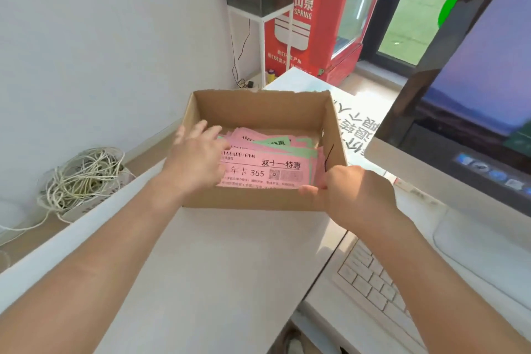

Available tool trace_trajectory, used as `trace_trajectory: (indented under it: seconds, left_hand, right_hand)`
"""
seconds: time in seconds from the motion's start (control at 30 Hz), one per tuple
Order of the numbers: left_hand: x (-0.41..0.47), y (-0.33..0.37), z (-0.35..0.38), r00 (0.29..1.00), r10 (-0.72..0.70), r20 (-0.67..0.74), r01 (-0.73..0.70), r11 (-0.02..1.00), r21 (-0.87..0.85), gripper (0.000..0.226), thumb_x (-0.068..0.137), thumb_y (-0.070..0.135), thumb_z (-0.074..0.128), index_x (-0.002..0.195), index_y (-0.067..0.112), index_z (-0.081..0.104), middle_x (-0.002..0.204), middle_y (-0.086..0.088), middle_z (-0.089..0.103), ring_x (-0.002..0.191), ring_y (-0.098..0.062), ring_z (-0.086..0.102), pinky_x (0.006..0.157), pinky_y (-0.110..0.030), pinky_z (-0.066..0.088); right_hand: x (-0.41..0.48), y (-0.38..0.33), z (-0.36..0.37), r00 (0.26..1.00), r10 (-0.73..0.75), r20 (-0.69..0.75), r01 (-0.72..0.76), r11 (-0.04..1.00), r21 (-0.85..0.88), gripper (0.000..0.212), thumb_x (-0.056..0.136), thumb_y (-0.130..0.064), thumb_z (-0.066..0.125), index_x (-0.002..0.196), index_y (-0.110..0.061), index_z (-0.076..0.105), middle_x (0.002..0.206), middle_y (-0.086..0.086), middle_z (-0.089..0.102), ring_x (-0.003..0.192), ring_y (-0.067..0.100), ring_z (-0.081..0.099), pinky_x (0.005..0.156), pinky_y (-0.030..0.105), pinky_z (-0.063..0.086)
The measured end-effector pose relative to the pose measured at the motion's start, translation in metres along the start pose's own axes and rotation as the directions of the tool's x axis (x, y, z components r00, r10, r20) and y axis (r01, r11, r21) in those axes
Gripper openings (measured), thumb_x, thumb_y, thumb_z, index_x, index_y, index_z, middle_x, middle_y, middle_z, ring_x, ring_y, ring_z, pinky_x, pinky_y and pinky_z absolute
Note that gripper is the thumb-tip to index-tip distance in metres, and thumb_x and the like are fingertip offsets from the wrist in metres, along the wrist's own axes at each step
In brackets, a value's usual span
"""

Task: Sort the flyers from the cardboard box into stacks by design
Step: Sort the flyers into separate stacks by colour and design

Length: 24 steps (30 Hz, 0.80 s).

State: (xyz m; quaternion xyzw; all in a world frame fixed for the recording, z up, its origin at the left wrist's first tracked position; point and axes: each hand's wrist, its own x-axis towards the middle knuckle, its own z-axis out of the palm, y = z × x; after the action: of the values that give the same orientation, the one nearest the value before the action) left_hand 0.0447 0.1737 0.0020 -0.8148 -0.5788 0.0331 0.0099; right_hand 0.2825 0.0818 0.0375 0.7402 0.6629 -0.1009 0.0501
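Two kinds show in the cardboard box (pixel 258 108): pink flyers (pixel 258 172) and green flyers (pixel 271 142), mixed in one loose pile. The box sits on the white desk (pixel 230 253), just beside the keyboard (pixel 370 282), and no sorted stack is in sight yet.

The left hand (pixel 195 164) reaches in over the box's left side, fingers spread and relaxed above the pile, holding nothing. The right hand (pixel 356 192) is curled at the near right corner with its thumb along the rim. Whether it pinches the top sheet or only the box wall, I cannot tell.

To do this step well, steady the box with one hand and lift a single sheet by its edge, not a clump. Check colour and print, then start separate stacks on the bare desk in front of the box.
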Motion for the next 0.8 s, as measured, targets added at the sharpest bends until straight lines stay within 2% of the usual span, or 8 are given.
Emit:
trace_trajectory:
  seconds: [0.07, 0.17, 0.3, 0.4, 0.5, 0.63, 0.73, 0.8]
  left_hand:
    - [0.022, 0.012, -0.009, 0.992, 0.087, 0.096, -0.069, 0.983, -0.171, 0.049, 0.087, 0.032, 0.063, 0.133, 0.029, 0.048, 0.143, 0.005, 0.044, 0.132, -0.016, 0.038, 0.109, -0.035, 0.030]
    - [0.062, 0.031, -0.008, 0.935, 0.211, 0.286, -0.159, 0.968, -0.194, 0.071, 0.081, 0.031, 0.072, 0.142, 0.022, 0.037, 0.148, 0.004, 0.038, 0.132, -0.015, 0.037, 0.106, -0.027, 0.031]
    - [0.097, 0.038, 0.010, 0.847, 0.162, 0.506, -0.192, 0.981, 0.007, 0.122, 0.061, 0.044, 0.085, 0.150, 0.016, 0.008, 0.158, -0.002, 0.008, 0.145, -0.023, 0.007, 0.117, -0.042, 0.015]
    - [0.109, 0.040, 0.011, 0.815, 0.153, 0.559, -0.218, 0.975, 0.051, 0.134, 0.057, 0.047, 0.086, 0.151, 0.017, -0.004, 0.159, 0.001, 0.000, 0.146, -0.023, -0.001, 0.117, -0.046, 0.006]
    - [0.119, 0.042, 0.011, 0.796, 0.156, 0.585, -0.261, 0.960, 0.099, 0.140, 0.051, 0.050, 0.087, 0.150, 0.019, -0.007, 0.158, -0.001, 0.006, 0.145, -0.023, 0.004, 0.116, -0.051, 0.004]
    - [0.122, 0.044, 0.009, 0.844, 0.147, 0.516, -0.288, 0.935, 0.205, 0.132, 0.044, 0.059, 0.085, 0.148, 0.018, 0.014, 0.139, -0.008, 0.032, 0.132, -0.030, 0.025, 0.114, -0.055, 0.009]
    - [0.117, 0.042, 0.001, 0.908, 0.220, 0.358, -0.322, 0.911, 0.258, 0.095, 0.051, 0.059, 0.082, 0.127, 0.016, 0.044, 0.123, -0.006, 0.044, 0.122, -0.027, 0.036, 0.111, -0.049, 0.020]
    - [0.109, 0.037, -0.003, 0.928, 0.225, 0.296, -0.289, 0.938, 0.193, 0.069, 0.058, 0.054, 0.081, 0.109, 0.021, 0.049, 0.111, 0.000, 0.053, 0.110, -0.022, 0.048, 0.094, -0.040, 0.041]
  right_hand:
    - [0.020, 0.002, -0.017, 0.990, -0.131, -0.043, 0.133, 0.990, 0.045, 0.042, 0.086, -0.064, 0.048, 0.104, -0.029, 0.059, 0.098, -0.002, 0.060, 0.089, 0.022, 0.058, 0.066, 0.028, 0.041]
    - [0.067, -0.002, -0.026, 0.967, -0.248, 0.059, 0.237, 0.959, 0.155, 0.071, 0.081, -0.060, 0.061, 0.139, -0.029, 0.035, 0.128, 0.004, 0.047, 0.115, 0.023, 0.048, 0.085, 0.035, 0.044]
    - [0.126, -0.021, 0.004, 0.921, -0.300, 0.249, 0.283, 0.954, 0.102, 0.110, 0.067, -0.060, 0.075, 0.149, -0.022, 0.012, 0.147, 0.008, 0.030, 0.138, 0.030, 0.027, 0.106, 0.049, 0.036]
    - [0.154, -0.029, 0.021, 0.883, -0.286, 0.372, 0.295, 0.955, 0.033, 0.129, 0.061, -0.060, 0.080, 0.152, -0.022, -0.003, 0.158, 0.007, 0.017, 0.144, 0.031, 0.017, 0.111, 0.052, 0.030]
    - [0.165, -0.033, 0.026, 0.878, -0.284, 0.385, 0.314, 0.949, -0.016, 0.132, 0.057, -0.058, 0.083, 0.152, -0.019, 0.000, 0.153, 0.008, 0.026, 0.140, 0.031, 0.026, 0.107, 0.054, 0.031]
    - [0.165, -0.038, 0.024, 0.901, -0.253, 0.352, 0.291, 0.955, -0.059, 0.114, 0.055, -0.057, 0.084, 0.144, -0.017, 0.024, 0.137, 0.009, 0.035, 0.133, 0.031, 0.029, 0.104, 0.059, 0.026]
    - [0.163, -0.037, 0.020, 0.919, -0.296, 0.260, 0.319, 0.947, -0.048, 0.092, 0.061, -0.052, 0.083, 0.133, -0.018, 0.034, 0.127, 0.009, 0.040, 0.123, 0.031, 0.038, 0.098, 0.055, 0.033]
    - [0.162, -0.036, 0.017, 0.911, -0.360, 0.199, 0.363, 0.931, 0.023, 0.080, 0.066, -0.041, 0.082, 0.128, -0.018, 0.038, 0.119, 0.006, 0.046, 0.110, 0.029, 0.050, 0.090, 0.048, 0.044]
